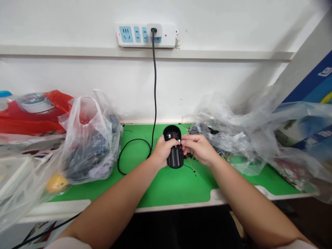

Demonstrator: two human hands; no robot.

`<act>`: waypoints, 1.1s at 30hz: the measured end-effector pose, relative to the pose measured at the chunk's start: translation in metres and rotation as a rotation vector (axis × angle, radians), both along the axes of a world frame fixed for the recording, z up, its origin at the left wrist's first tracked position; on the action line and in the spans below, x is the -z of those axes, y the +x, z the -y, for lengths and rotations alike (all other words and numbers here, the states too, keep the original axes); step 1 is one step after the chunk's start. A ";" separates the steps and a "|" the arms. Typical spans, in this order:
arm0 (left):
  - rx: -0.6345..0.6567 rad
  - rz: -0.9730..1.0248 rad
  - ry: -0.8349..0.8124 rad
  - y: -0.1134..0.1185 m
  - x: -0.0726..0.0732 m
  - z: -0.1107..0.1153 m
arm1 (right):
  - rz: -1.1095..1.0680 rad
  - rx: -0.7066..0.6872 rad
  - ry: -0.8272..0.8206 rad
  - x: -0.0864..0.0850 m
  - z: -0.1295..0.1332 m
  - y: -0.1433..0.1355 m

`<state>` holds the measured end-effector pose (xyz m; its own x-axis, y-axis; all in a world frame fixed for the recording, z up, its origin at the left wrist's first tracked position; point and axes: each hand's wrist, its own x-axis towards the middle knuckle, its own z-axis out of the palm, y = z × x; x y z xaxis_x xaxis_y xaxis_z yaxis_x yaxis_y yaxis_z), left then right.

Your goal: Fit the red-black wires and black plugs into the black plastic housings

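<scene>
A black plastic housing (175,159) with two long battery-like slots is held in my left hand (164,150), the thumb lying across its middle. Its upper end is rounded and glossy. At the housing's right edge, my right hand (197,147) pinches a small silver metal piece (179,141) right beside my left thumb. A thin red wire (190,162) hangs from this spot, and a thin black wire (188,167) runs out from the housing. Both end near a small dark connector (195,172) over the green mat. My right fingertips partly cover the metal piece.
A green mat (171,192) covers the table. Full clear plastic bags stand at left (88,145) and right (233,135). A black cable (155,79) drops from the wall power strip (141,41) and loops left of my hands. Small parts lie beneath the right bag.
</scene>
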<state>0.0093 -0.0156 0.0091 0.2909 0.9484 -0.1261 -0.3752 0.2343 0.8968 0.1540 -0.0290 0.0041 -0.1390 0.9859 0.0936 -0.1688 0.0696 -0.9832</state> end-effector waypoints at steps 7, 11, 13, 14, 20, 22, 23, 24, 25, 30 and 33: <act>0.143 0.059 -0.180 -0.014 -0.008 -0.012 | 0.676 0.064 0.177 0.003 -0.012 0.028; 0.154 0.022 -0.081 -0.022 -0.017 -0.014 | 0.875 -0.209 0.265 0.011 -0.009 0.020; 0.162 -0.001 -0.039 -0.024 -0.018 -0.013 | 0.941 -0.208 0.307 0.015 -0.009 0.015; 0.170 -0.016 -0.025 -0.024 -0.018 -0.013 | 0.978 -0.209 0.328 0.016 -0.009 0.013; 0.223 -0.077 -0.007 -0.020 -0.013 -0.009 | 1.152 -0.138 0.392 0.025 -0.009 0.003; 0.226 -0.080 -0.017 -0.019 -0.012 -0.008 | 1.132 -0.081 0.378 0.025 -0.009 0.001; 0.223 -0.078 -0.022 -0.019 -0.012 -0.007 | 1.090 -0.056 0.356 0.025 -0.010 0.001; 0.217 -0.074 -0.027 -0.019 -0.013 -0.007 | 1.024 -0.027 0.319 0.023 -0.010 0.003; 0.211 -0.071 -0.033 -0.019 -0.014 -0.006 | 0.931 0.004 0.262 0.021 -0.011 0.005; 0.188 -0.110 -0.075 -0.018 -0.016 -0.002 | 0.205 0.050 -0.125 0.008 -0.012 0.017; 0.146 -0.135 -0.061 -0.015 -0.015 -0.001 | -0.166 -0.056 -0.239 0.002 -0.008 0.019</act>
<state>-0.0055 -0.0145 0.0241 0.4010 0.8869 -0.2293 -0.2107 0.3328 0.9191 0.1730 -0.0212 0.0023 -0.1956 0.9740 -0.1144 -0.3257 -0.1745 -0.9292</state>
